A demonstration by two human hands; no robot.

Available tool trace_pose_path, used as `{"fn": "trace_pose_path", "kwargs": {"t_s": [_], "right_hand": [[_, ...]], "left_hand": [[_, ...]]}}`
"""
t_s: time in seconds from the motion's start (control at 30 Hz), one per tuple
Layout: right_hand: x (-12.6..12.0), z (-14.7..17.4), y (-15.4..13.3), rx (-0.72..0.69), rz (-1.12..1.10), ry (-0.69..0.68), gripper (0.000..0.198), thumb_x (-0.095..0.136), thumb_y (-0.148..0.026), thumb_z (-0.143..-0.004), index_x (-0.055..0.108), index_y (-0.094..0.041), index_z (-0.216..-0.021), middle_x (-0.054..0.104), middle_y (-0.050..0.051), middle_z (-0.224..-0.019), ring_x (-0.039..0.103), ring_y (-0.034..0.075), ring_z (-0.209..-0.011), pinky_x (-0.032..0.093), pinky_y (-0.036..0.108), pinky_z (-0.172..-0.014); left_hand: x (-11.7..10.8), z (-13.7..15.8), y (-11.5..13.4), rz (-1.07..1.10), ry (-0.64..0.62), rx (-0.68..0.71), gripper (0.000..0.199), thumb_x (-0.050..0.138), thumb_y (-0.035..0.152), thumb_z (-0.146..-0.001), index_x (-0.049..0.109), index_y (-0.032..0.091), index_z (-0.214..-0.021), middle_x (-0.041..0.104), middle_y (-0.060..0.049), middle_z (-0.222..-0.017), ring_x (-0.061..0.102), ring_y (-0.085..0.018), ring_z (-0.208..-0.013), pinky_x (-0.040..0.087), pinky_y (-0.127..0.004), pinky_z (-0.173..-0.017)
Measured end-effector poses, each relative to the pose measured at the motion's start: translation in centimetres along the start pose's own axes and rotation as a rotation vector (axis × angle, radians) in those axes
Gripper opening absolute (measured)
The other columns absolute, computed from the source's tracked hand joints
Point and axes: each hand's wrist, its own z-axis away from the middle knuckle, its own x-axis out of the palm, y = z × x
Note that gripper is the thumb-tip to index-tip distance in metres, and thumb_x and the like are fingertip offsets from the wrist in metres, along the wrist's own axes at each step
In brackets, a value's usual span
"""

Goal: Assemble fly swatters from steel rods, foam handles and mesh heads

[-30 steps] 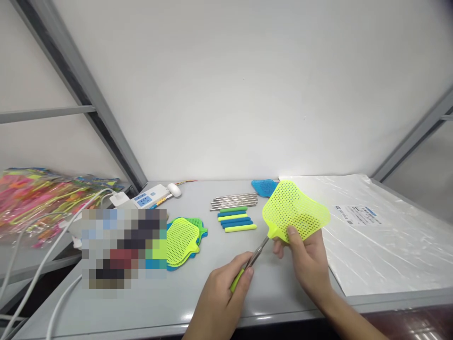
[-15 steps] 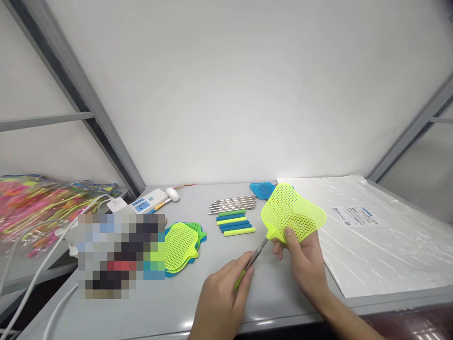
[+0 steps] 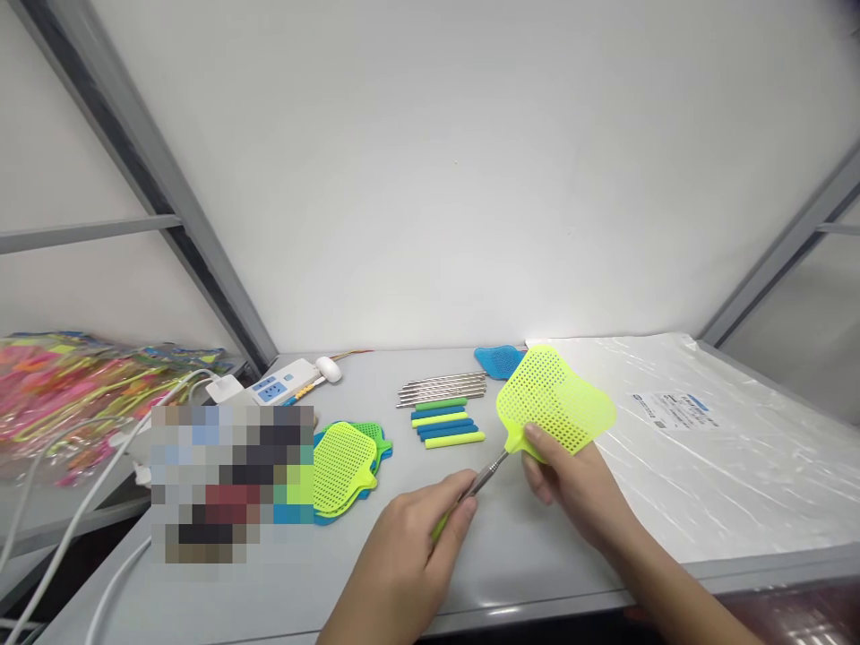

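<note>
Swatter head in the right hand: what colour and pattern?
The swatter head is bright yellow-green, dotted with small holes; the head camera shows it.

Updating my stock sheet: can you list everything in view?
held paddle: one, lime, centre right
held rod: one, silver, centre
loose rods: several, silver, centre
tubes: six, green, blue, lime, centre
paddle pile: several, lime, green, blue, left
rear paddle: one, blue, back
power strip: one, white, left
rounded item: one, white, back left
cables: several, white, left
bagged goods: uncounted, multicoloured, far left
package: one, white, right
table: one, grey, below
bars: several, grey, sides
wall: one, white, behind
pixelated patch: one, multicoloured, left, unreadable
left hand: one, bare, on held rod
right hand: one, bare, on held paddle
</note>
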Motion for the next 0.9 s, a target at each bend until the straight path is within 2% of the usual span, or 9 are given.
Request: {"fn": "trace_pose_path", "kwargs": {"t_s": [0.13, 0.33, 0.43, 0.6, 0.73, 0.9], "right_hand": [[0.2, -0.2, -0.5, -0.013, 0.06, -0.01, 0.042, 0.058, -0.042, -0.09, 0.038, -0.021, -0.059, 0.032, -0.009, -0.046, 0.028, 0.007, -0.043, 0.022, 0.025, -0.044], [0.0, 0.0, 0.1, -0.027, 0.014, -0.034, 0.038, 0.059, -0.04, -0.09, 0.039, -0.021, -0.063, 0.033, -0.008, -0.05, 0.028, 0.008, -0.046, 0.023, 0.026, -0.046], [0.0, 0.1, 0.4, -0.021, -0.005, -0.021, 0.039, 0.059, -0.041, -0.09, 0.04, -0.021, -0.063, 0.034, -0.008, -0.049, 0.028, 0.008, -0.045, 0.022, 0.026, -0.045], [0.9, 0.2, 1.5, 0.036, -0.146, 0.103, 0.04, 0.056, -0.045, -0.09, 0.039, -0.022, -0.062, 0.031, -0.009, -0.043, 0.025, 0.007, -0.041, 0.02, 0.025, -0.043], [1.2, 0.6, 2.3, 0.025, -0.091, 0.106, 0.037, 0.061, -0.044, -0.086, 0.042, -0.021, -0.063, 0.034, -0.008, -0.048, 0.029, 0.008, -0.044, 0.024, 0.024, -0.044], [1.8, 1.7, 2.2, -0.046, 0.153, 0.046, 0.023, 0.064, -0.041, -0.083, 0.056, -0.021, -0.075, 0.054, -0.002, -0.064, 0.049, 0.014, -0.058, 0.041, 0.026, -0.054]], "left_hand": [[0.5, -0.2, -0.1, 0.024, 0.018, 0.043, 0.032, 0.044, 0.032, -0.097, 0.061, 0.027, -0.124, 0.071, -0.001, -0.108, 0.066, -0.019, -0.102, 0.051, -0.024, -0.086], [1.1, -0.1, -0.3, 0.06, 0.02, 0.087, 0.032, 0.043, 0.03, -0.097, 0.062, 0.025, -0.122, 0.071, -0.004, -0.109, 0.066, -0.019, -0.1, 0.049, -0.025, -0.086], [0.9, -0.6, 0.5, 0.042, 0.004, 0.053, 0.028, 0.042, 0.032, -0.098, 0.063, 0.025, -0.115, 0.071, -0.004, -0.102, 0.066, -0.019, -0.092, 0.048, -0.025, -0.082], [0.4, -1.4, 2.4, 0.01, -0.107, -0.084, 0.025, 0.037, 0.037, -0.098, 0.058, 0.024, -0.092, 0.065, 0.0, -0.077, 0.06, -0.018, -0.071, 0.042, -0.025, -0.062], [0.9, -0.9, 2.7, 0.184, -0.154, -0.187, 0.034, 0.033, 0.046, -0.098, 0.055, 0.023, -0.085, 0.059, 0.003, -0.063, 0.055, -0.015, -0.058, 0.038, -0.023, -0.053], [3.1, -0.2, 2.6, 0.496, -0.228, -0.258, 0.04, 0.024, 0.052, -0.098, 0.05, 0.023, -0.091, 0.041, 0.009, -0.044, 0.038, -0.012, -0.036, 0.033, -0.022, -0.041]]}}
